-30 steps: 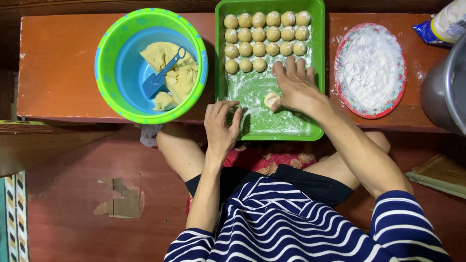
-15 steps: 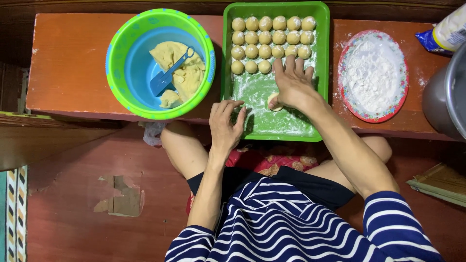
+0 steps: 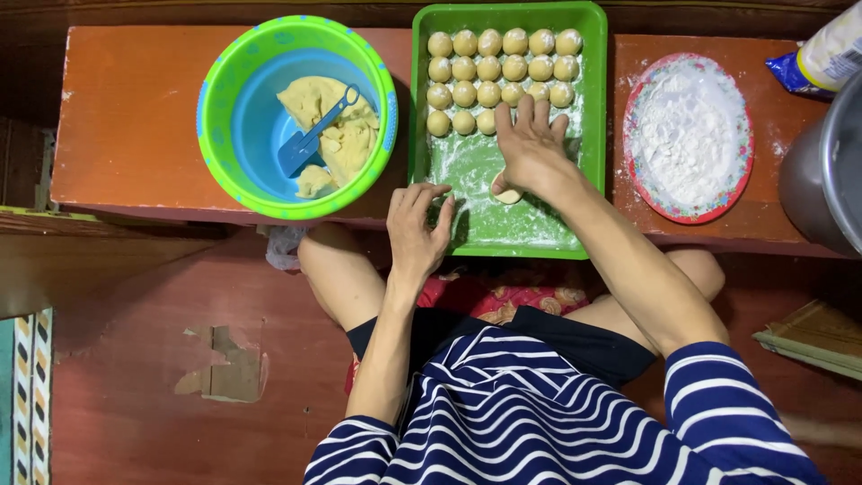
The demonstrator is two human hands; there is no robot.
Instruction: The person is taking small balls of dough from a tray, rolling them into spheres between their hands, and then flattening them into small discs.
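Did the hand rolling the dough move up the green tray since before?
Yes. The right hand slid up the green tray, toward the rows of dough balls; its fingertips now reach the lowest row, with the dough piece under its palm.

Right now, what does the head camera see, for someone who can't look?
The right hand presses a dough piece in a floured green tray of dough balls, left hand at its edge.

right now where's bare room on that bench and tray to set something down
Free: the bench left of the green bowl, and the floured tray floor below the right hand. Crowded: the dough balls at the tray's top and the flour plate.
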